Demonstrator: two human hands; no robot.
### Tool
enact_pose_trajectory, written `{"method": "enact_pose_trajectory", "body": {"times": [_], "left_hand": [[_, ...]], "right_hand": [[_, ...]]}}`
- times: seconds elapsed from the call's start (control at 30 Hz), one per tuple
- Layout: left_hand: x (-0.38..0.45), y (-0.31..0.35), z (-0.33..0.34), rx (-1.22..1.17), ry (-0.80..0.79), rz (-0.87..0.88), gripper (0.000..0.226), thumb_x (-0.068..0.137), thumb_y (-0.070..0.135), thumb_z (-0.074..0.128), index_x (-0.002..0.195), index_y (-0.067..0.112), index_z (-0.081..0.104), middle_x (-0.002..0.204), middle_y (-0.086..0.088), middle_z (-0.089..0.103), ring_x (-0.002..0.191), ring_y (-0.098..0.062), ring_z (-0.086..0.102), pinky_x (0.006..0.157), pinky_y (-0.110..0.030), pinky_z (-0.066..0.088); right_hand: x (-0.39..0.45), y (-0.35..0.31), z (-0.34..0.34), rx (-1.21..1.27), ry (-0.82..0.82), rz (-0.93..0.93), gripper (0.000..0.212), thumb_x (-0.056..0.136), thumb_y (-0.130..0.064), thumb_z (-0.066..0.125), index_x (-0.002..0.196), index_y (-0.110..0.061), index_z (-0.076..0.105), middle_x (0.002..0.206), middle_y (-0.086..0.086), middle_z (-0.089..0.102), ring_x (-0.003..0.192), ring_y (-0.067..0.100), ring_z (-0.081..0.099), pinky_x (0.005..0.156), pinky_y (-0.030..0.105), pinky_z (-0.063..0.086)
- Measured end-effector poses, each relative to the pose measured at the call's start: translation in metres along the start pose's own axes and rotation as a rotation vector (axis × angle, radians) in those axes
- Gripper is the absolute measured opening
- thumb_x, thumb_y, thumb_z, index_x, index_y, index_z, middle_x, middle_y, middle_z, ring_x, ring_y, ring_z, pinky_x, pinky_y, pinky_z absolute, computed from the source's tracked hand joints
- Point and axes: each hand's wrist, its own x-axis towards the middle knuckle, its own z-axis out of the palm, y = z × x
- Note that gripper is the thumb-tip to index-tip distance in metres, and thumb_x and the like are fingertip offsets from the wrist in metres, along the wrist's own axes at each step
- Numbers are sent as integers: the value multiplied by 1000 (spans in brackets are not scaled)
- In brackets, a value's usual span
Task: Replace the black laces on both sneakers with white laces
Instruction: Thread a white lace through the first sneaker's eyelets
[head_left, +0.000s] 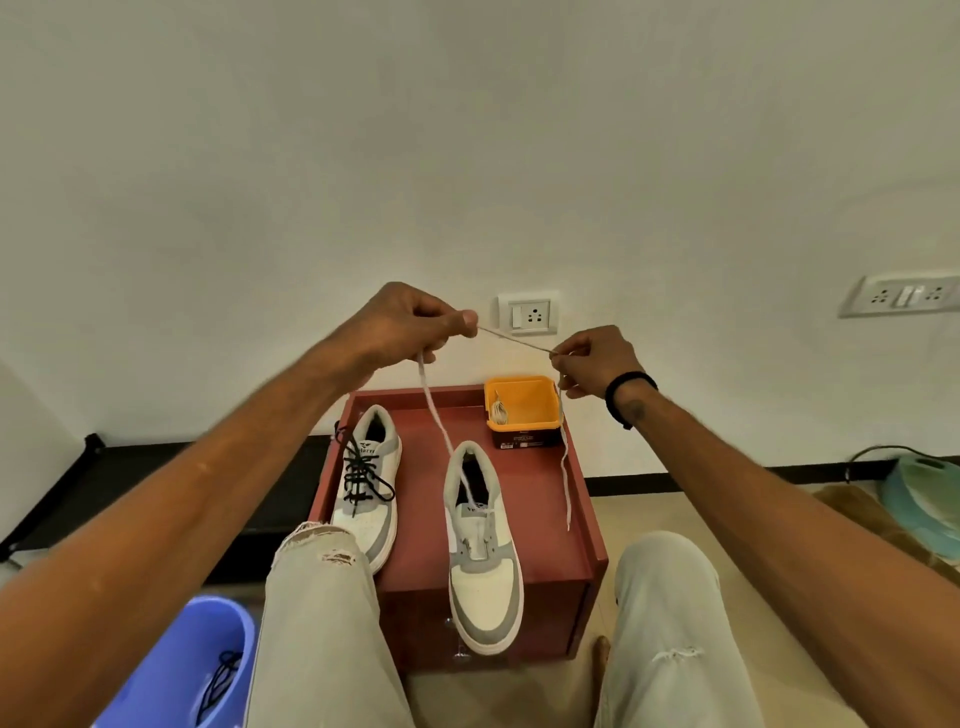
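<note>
Pinching white lace taut between left hand and right hand; right sneaker unlaced, left sneaker keeping black laces.

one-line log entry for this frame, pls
step: stretching white lace | left hand: pinching lace | right hand: pinching lace | left sneaker: black laces | right sneaker: unlaced

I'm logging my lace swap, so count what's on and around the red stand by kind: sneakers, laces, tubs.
Sneakers: 2, one with its black lace, one unlaced.
Laces: 4, that black one, black in the blue tub, white in both hands, white bundle.
Tubs: 2, blue and yellow.
Total: 8.
</note>
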Motion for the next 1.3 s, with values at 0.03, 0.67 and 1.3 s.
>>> {"method": "enact_pose_trajectory", "body": {"times": [0.03,0.67,1.3], "left_hand": [[-1,3,-5,-7,19,-5,23,90,39,75,99,18,82,71,6,64,77,-10,60,84,-33,61],[22,10,4,171,-23,55,11,96,20,71,104,17,78,83,5,78,69,-6,65,64,-25,52],[-24,-66,3,143,73,-37,23,102,8,58,115,19,74,97,3,79,69,-2,70,66,-19,55]], "right_hand": [[3,6,3,-8,-4,17,9,90,-7,74,99,-6,76,83,14,75,66,20,74,58,29,61],[-38,-65,24,332,-589,-105,29,90,-13,76,117,-5,71,93,13,75,69,17,65,64,28,54],[-15,58,41,-73,-340,87,63,86,2,70,144,-18,53,117,10,69,97,26,68,74,35,60]]}}
